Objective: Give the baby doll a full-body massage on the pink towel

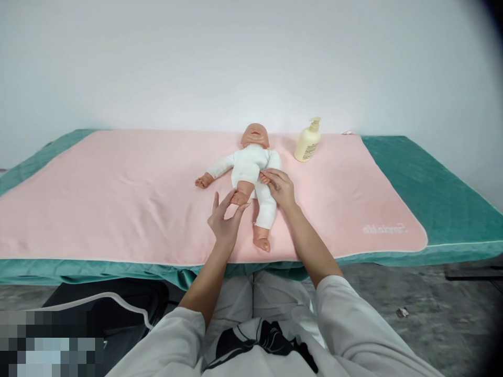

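Note:
A baby doll (251, 165) in a white bodysuit lies on its back on the pink mat (118, 199), head toward the wall. My left hand (225, 220) pinches the doll's bare foot (238, 198) between thumb and fingers, lifting that leg. My right hand (280, 187) rests on the doll's hip beside its small hand, fingers curled against the white cloth of the other leg.
A cream pump bottle (308, 142) stands upright right of the doll's head. The pink mat covers a teal-sheeted table (432, 193) against a white wall. A dark bag with a white cord (110, 309) lies on the grey floor at lower left.

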`<move>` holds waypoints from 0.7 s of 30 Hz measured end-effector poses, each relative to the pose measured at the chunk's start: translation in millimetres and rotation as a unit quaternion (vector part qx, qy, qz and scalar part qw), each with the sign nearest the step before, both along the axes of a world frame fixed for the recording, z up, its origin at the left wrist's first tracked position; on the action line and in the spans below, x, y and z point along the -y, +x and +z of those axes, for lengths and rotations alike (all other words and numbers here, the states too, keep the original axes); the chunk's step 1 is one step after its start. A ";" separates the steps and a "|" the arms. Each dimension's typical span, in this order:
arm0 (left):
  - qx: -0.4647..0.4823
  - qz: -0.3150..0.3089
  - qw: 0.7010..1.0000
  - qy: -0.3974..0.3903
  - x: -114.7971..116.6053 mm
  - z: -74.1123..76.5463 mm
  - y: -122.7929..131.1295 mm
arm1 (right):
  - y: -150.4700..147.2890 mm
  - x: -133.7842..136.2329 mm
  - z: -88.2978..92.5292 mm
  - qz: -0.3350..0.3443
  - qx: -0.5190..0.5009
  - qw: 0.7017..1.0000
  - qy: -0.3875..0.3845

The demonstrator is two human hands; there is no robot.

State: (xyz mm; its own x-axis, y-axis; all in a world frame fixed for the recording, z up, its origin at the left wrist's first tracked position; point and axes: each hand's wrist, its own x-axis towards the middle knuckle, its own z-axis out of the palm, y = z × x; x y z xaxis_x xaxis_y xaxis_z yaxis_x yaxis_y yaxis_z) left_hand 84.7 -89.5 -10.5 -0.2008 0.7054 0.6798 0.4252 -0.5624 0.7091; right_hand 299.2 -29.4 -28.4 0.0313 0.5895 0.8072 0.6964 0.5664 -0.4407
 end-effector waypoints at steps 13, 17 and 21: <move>-0.036 0.008 0.999 0.012 47.1 -33.3 -31.0 | 37.2 4.6 -0.3 -0.113 -0.244 0.961 -0.058; -0.062 0.007 0.998 0.020 62.1 -41.2 -39.7 | 46.0 7.2 0.1 -0.152 -0.272 0.945 -0.099; -0.068 0.001 0.997 0.039 71.3 -55.8 -48.4 | 53.7 11.6 1.3 -0.174 -0.297 0.929 -0.138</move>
